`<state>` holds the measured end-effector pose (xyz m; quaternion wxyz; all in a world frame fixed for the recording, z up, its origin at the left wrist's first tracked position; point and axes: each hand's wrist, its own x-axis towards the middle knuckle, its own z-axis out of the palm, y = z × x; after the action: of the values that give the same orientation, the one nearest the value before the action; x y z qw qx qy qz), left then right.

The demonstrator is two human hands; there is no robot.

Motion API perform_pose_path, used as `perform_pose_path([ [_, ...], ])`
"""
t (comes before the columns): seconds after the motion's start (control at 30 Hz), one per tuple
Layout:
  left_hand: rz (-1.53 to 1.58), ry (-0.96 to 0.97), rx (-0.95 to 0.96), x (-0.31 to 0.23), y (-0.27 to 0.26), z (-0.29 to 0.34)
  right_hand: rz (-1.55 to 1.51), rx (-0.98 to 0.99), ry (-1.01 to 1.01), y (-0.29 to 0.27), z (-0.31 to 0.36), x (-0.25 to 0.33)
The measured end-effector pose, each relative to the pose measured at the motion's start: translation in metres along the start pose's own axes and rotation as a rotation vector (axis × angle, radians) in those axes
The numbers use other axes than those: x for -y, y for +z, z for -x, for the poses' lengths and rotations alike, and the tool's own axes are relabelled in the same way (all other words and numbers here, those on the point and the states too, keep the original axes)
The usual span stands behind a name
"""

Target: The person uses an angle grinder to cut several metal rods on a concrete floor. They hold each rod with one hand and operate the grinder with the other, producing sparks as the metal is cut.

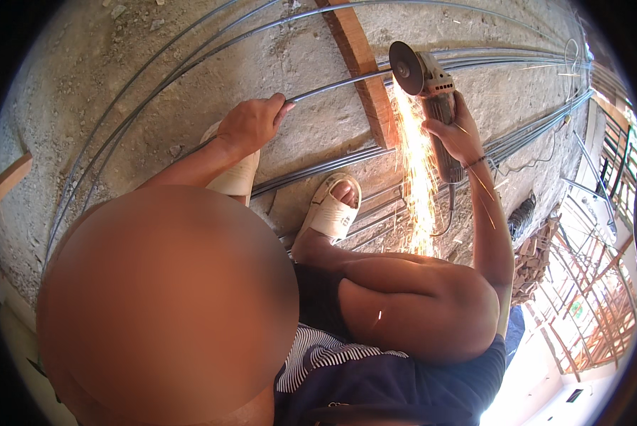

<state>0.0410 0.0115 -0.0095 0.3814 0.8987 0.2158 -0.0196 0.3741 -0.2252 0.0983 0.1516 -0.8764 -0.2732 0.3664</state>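
My right hand point(459, 135) is wrapped round the body of an angle grinder point(439, 106). Its dark cutting disc point(406, 67) meets a thin steel rod, and a bright stream of sparks point(419, 184) pours from there down toward my bent leg. My left hand point(256, 122) is closed round the same steel rod point(333, 89), left of the disc. Between hand and disc, the rod passes over a reddish wooden beam point(365, 64). Bright glare hides the exact point of contact.
Long bent rods point(183, 67) curve across the rough concrete floor point(297, 142). More rods point(318, 170) lie bundled by my sandalled foot point(333, 209). The grinder's cord point(452, 206) hangs near the sparks. A wood piece point(7, 183) is at far left, with rubble point(535, 263) at right.
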Motion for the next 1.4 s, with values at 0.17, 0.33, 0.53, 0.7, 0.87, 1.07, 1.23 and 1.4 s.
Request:
perform_pose_path([
  [0.17,0.010,0.011,-0.017,0.002,0.002,0.000,0.136,-0.018,-0.032,-0.004,-0.002,0.009],
  [0.33,0.004,0.015,-0.020,0.002,0.003,0.000,0.065,0.007,-0.006,-0.004,-0.005,0.006],
  [0.53,0.023,0.022,-0.021,0.003,0.004,0.002,-0.024,0.004,-0.023,0.000,-0.003,-0.008],
  [0.7,0.001,0.015,-0.052,0.006,0.010,0.001,0.051,-0.038,-0.022,-0.001,0.003,-0.011],
  [0.87,0.031,-0.022,-0.017,0.010,0.009,0.004,-0.168,-0.012,-0.032,0.005,0.001,-0.005],
  [1.07,0.057,-0.003,-0.011,0.008,0.008,0.000,-0.028,-0.035,-0.075,-0.001,0.001,0.003],
  [1.23,0.008,0.029,-0.044,0.009,0.012,-0.001,0.072,-0.054,-0.068,0.001,-0.007,0.000],
  [1.4,-0.009,0.022,-0.039,0.008,0.010,0.001,-0.014,-0.005,-0.014,0.000,0.001,-0.003],
])
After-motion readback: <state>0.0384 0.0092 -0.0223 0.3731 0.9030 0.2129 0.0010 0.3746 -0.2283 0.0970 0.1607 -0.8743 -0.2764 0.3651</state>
